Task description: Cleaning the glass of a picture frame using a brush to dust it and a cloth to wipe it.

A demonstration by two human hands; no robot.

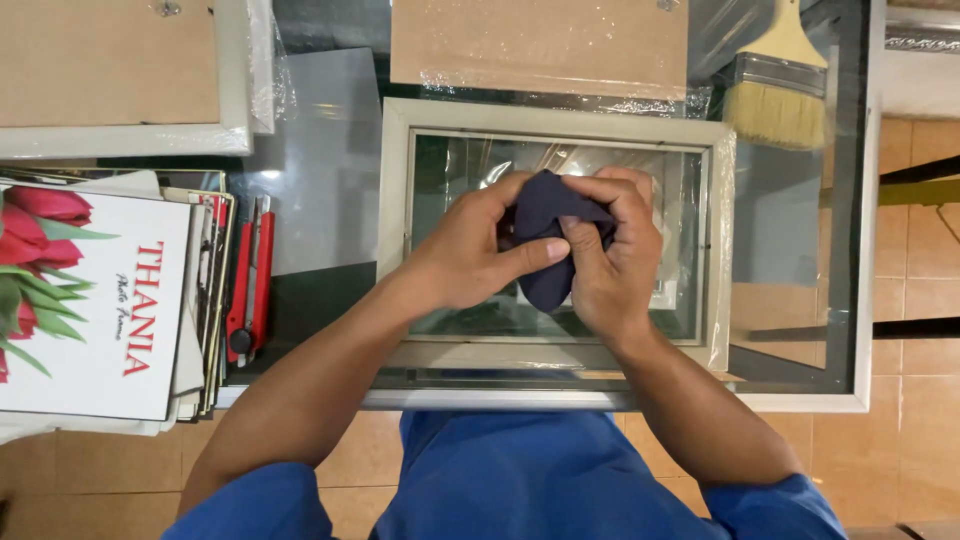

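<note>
Both hands meet above the centre of a pale picture frame [398,190] that lies flat on the glass-topped counter [850,300]. Between them is a dark navy cloth [548,225], bunched into a wad.

Left hand [470,250]: fingers curled around the left side of the cloth, thumb extended rightward across its front. The hand is clenched on the cloth.

Right hand [615,255]: fingers folded over the top and right side of the cloth, knuckles toward the camera. This hand also grips the cloth.

The cloth sits pinched between the two hands, its lower end hanging free below the left thumb, over the glass pane of the frame. Whether the cloth touches the pane cannot be determined.

Surroundings:
- A wide paintbrush [778,85] with pale bristles lies at the far right of the counter, well apart from the hands.
- A red utility knife [250,280] lies left of the frame, beside a stack of flat boxes [100,300] printed with red tulips.
- Two backing boards, one [540,45] just beyond the frame, another [110,65] at far left.
</note>
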